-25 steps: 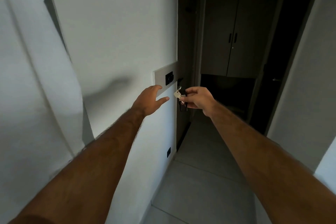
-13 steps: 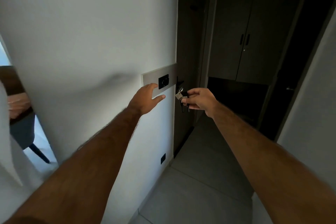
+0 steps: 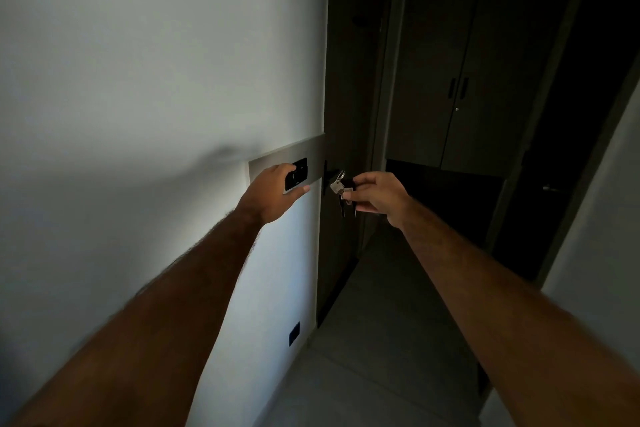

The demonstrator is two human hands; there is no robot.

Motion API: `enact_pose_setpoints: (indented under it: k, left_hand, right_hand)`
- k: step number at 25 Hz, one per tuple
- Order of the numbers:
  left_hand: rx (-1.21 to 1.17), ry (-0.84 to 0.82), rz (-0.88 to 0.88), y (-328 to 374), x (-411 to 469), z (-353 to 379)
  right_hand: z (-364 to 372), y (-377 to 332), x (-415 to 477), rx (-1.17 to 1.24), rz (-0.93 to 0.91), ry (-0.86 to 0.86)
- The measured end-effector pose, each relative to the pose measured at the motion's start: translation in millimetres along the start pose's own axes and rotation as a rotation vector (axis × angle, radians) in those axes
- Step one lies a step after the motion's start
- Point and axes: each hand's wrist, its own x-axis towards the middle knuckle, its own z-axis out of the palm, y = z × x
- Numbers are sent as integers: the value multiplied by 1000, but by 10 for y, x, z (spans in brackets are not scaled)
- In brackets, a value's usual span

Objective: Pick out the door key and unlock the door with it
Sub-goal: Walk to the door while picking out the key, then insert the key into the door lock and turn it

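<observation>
A: Where's the left hand [image 3: 273, 192] sitting rn?

B: It's resting flat against the pale white door [image 3: 166, 87], fingers loosely spread, not gripping anything. Fingertips are lying over the small black rectangular lock plate [image 3: 297, 173], which is sitting in the grey horizontal strip [image 3: 313, 152] near the door's edge.

A: And the right hand [image 3: 379, 196]?

B: It's pinching a small silver metal door key [image 3: 336, 186] btwn thumb and forefinger — closed on the key's head, w/ the silver split ring [image 3: 341, 175] poking up above it. A couple of darker keys [image 3: 348, 210] are dangling below the fingers; too dim to tell how many.

A: Key in the lock yet?

B: No, it's hanging in the air just right of the door's edge, near the black lever handle [image 3: 329, 177] on that edge, apart from the lock plate. Whether it's touching the handle — can't tell, it's dark there.

A: What's behind?

B: A dim corridor w/ pale grey floor tiles [image 3: 374, 340] is running ahead. At the far end a dark two-door cupboard [image 3: 460, 80] w/ black vertical handles is standing closed. Low on the white surface a small black rectangular socket [image 3: 294, 333] is showing. Both forearms are bare, reaching fwd from the bottom corners
</observation>
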Motion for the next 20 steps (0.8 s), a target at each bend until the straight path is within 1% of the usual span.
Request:
enact_pose_setpoints:
  k: [2,3,6,8,10,15,20]
  left_hand:
    - [-59,15,-3,-145,244,48]
    - [-130,-6,-19,-205,365,83]
    - [-487,-181,-125,-288,691,199]
    - [-632,-272,-135,-330,852,277]
    - [-687,-291,-148,-361,949,344]
    - [-736,-212,-246,-464,1218,509]
    - [-737,-157,-288,-407,1648,666]
  right_hand:
    - [51,-42,245,-8,-4,2]
    - [86,-49,370,-10,-9,-4]
    - [212,-31,716,-10,-16,-30]
    - [286,5,911,-14,-16,-45]
    - [328,38,1096,-5,-21,-61]
    - [316,142,1580,4,-66,-178]
    - [126,182,2062,41,-115,-227]
